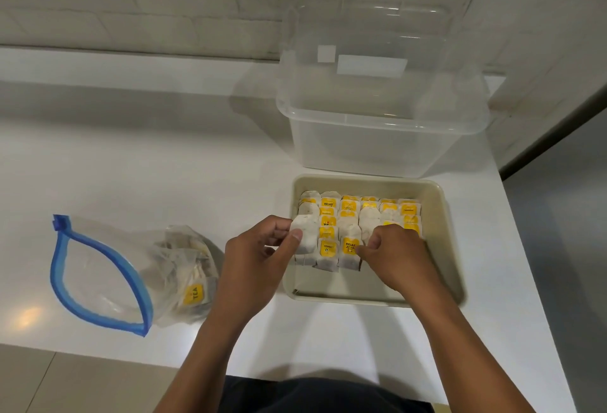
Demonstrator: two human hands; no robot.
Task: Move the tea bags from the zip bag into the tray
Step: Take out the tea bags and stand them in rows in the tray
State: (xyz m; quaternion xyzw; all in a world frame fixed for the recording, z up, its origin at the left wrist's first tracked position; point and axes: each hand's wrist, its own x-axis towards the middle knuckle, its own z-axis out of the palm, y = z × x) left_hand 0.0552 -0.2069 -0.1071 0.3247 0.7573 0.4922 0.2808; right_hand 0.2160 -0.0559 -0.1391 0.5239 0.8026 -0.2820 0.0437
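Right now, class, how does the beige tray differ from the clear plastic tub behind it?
The beige tray is opaque and shallow; the clear plastic tub is see-through and much deeper. The tray holds rows of tea bags, while the tub shows none. Both hands work at the tray, none at the tub. Both containers sit open-topped on the white counter.

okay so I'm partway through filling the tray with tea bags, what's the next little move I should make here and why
Probably set the tea bag pinched in your left hand down into the near-left end of the front row in the tray. Your right hand is already at that row, bare tray floor remains in front, and the zip bag holds more.
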